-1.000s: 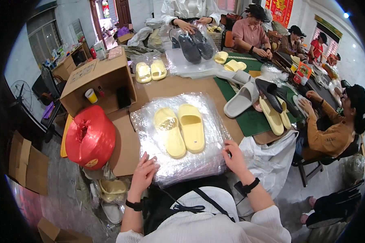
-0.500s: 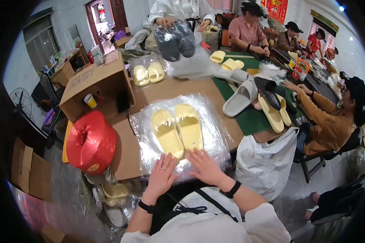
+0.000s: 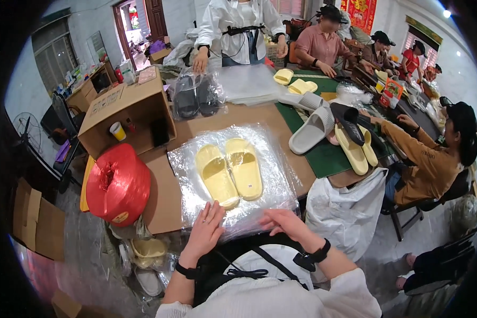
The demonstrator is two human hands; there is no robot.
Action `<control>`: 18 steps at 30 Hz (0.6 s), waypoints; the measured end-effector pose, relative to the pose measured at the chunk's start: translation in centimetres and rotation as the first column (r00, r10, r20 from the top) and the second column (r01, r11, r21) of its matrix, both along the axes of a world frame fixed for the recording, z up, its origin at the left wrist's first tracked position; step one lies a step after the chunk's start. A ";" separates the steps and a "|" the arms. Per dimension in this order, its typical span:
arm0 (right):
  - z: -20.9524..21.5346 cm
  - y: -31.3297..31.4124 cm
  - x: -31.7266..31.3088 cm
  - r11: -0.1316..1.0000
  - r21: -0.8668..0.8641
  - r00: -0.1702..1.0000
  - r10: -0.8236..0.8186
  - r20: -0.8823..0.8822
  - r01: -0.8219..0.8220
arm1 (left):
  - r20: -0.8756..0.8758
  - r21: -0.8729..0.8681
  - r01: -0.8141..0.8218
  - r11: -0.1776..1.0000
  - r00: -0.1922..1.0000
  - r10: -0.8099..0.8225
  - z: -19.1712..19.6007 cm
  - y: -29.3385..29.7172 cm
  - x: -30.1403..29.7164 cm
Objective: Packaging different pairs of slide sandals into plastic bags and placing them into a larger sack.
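A pair of yellow slide slippers (image 3: pixel 218 183) lies side by side on a stack of clear plastic bags (image 3: pixel 275 183) in front of me. Whether the pair is inside the top bag is hard to tell, though film shines over the toe straps. My left hand (image 3: pixel 205 230) rests with its fingers stretched out on the plastic, just below the left slipper's heel. My right hand (image 3: pixel 289 225) is over the near right edge of the stack, fingers apart and pointing left, with nothing seen in it.
A cardboard box (image 3: pixel 127 108) and a red twine roll (image 3: pixel 116 185) stand left. Bagged black slippers (image 3: pixel 196 96) lie at the far side, near a co-worker's hand (image 3: pixel 200 61). Loose grey slippers (image 3: pixel 312 130) lie right, above a white sack (image 3: pixel 344 206). Several people sit along the right.
My right hand has moved away from the slippers' heels, right and nearer me; my left has shifted slightly. Across the table, the co-worker has laid down the bagged black slippers over the bagged yellow pair.
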State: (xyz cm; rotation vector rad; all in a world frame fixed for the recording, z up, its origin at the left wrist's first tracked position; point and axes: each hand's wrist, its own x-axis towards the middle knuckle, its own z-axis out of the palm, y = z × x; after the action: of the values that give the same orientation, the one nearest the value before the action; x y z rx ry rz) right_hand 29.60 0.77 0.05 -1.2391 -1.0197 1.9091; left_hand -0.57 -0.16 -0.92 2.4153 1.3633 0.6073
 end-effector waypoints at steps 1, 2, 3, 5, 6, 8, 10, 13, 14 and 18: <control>0.3 0.4 -0.7 0.990 -0.135 0.994 -0.044 -0.105 0.030 | 0.002 -0.020 -0.009 1.000 1.000 0.009 0.0 -0.1 0.0; -0.4 0.9 -0.9 0.991 -0.134 0.993 -0.042 -0.106 0.028 | 0.005 -0.041 -0.019 0.999 1.000 0.019 0.0 -0.2 -0.1; -1.8 1.9 -1.0 0.977 -0.208 0.972 -0.083 -0.221 0.036 | 0.005 -0.038 -0.022 0.999 1.000 0.022 0.1 -0.1 -0.1; -2.1 3.1 -1.8 0.928 -0.367 0.925 -0.195 -0.325 0.067 | 0.079 -0.015 0.005 1.000 0.997 -0.004 0.3 0.0 -0.3; -2.2 3.3 -2.0 0.928 -0.367 0.928 -0.188 -0.322 0.061 | 0.082 -0.015 -0.002 1.000 0.997 0.003 0.6 -0.3 -0.3; -2.2 3.8 -2.2 0.959 -0.275 0.933 -0.162 -0.321 0.072 | 0.388 -0.148 -0.036 0.988 0.917 0.092 2.2 -1.4 -0.1; -0.7 3.6 -2.8 0.969 -0.222 0.918 -0.182 -0.352 0.107 | 0.543 -0.519 0.054 0.853 0.792 0.281 4.6 -3.1 -0.2; 1.2 2.1 -4.2 0.971 -0.087 0.920 -0.238 -0.311 0.221 | 0.691 -0.712 0.573 0.407 0.468 0.551 3.5 -4.5 0.4; 1.5 1.8 -4.6 0.953 0.007 0.925 -0.291 -0.244 0.302 | 0.729 -0.504 0.839 0.202 0.289 0.620 3.0 -4.4 0.7; -0.3 -1.6 -3.8 0.988 0.053 0.985 -0.138 -0.101 0.144 | 0.676 -0.605 0.554 0.573 -0.024 0.737 3.3 -3.5 3.0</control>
State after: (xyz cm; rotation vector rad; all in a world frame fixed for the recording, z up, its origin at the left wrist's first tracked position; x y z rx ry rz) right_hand 25.83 -0.86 -0.22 -1.1421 -0.9070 1.7987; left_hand 2.45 -3.69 2.34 0.4039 0.6773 1.0955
